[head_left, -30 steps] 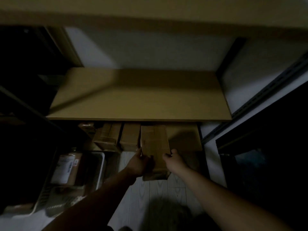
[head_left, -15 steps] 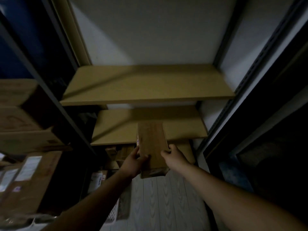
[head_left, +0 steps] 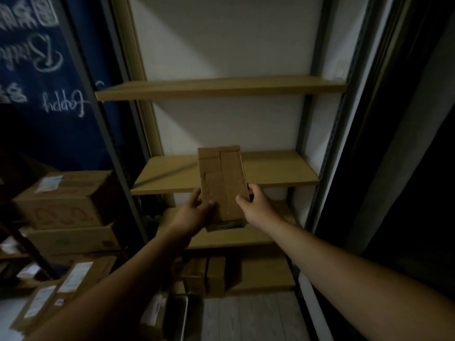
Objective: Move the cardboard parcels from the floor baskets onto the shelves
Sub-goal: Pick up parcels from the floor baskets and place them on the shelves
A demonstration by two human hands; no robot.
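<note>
A long brown cardboard parcel (head_left: 222, 183) is held in the air in front of the shelving, its far end over the front edge of a bare wooden shelf (head_left: 278, 171). My left hand (head_left: 190, 214) grips its left side near the bottom and my right hand (head_left: 256, 205) grips its right side. Another bare shelf (head_left: 221, 87) sits higher up, and one more (head_left: 246, 236) lies just below the hands. Several parcels (head_left: 209, 274) stand on the lowest shelf. A white floor basket (head_left: 181, 316) shows its rim at the bottom.
Stacked cardboard boxes (head_left: 66, 200) with white labels fill the rack on the left. A dark blue board with chalk writing (head_left: 44, 70) hangs above them. A grey metal upright (head_left: 327, 156) and a dark doorway bound the right side. Pale wood floor (head_left: 246, 316) lies below.
Both hands have lifted the parcel from near the lowest shelf up to a higher shelf, and my view has tilted upward with it.
</note>
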